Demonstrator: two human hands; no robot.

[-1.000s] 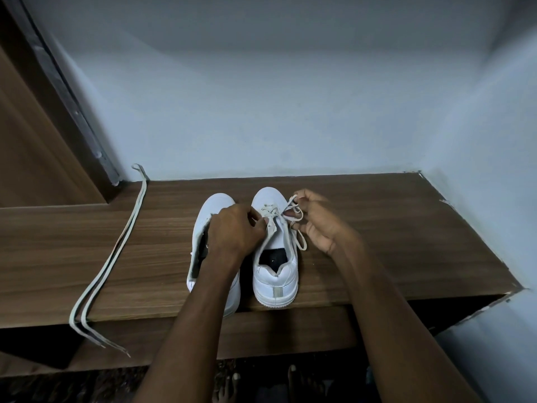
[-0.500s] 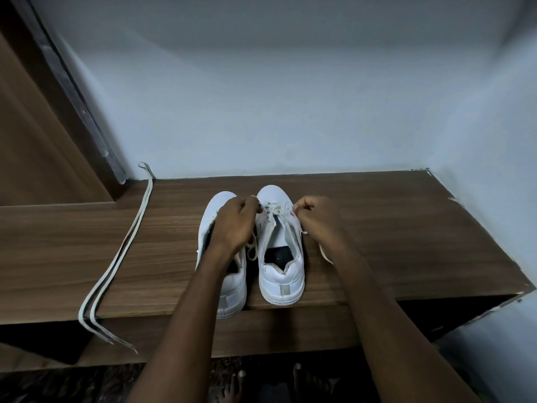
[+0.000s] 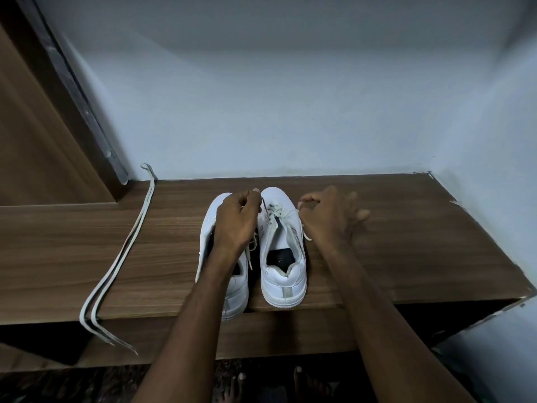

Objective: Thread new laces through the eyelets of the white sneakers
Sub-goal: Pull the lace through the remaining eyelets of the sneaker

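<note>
Two white sneakers stand side by side on a wooden shelf (image 3: pixel 406 242), heels toward me. The right sneaker (image 3: pixel 283 274) has a white lace (image 3: pixel 276 212) through its front eyelets. My left hand (image 3: pixel 236 221) hovers over the left sneaker (image 3: pixel 212 228) and pinches one end of that lace near the toe. My right hand (image 3: pixel 328 215) pinches the other end beside the right sneaker, with its outer fingers spread. Lace tails hang down under each hand. The left sneaker is partly hidden by my left arm.
A second long white lace (image 3: pixel 122 257) lies doubled along the shelf's left part, its ends dangling over the front edge. A wooden door panel (image 3: pixel 35 141) stands at the left; pale walls close the back and right. My bare feet show below.
Both hands have drawn apart and a little farther from me, pulling the lace ends outward. My right hand's outer fingers have spread.
</note>
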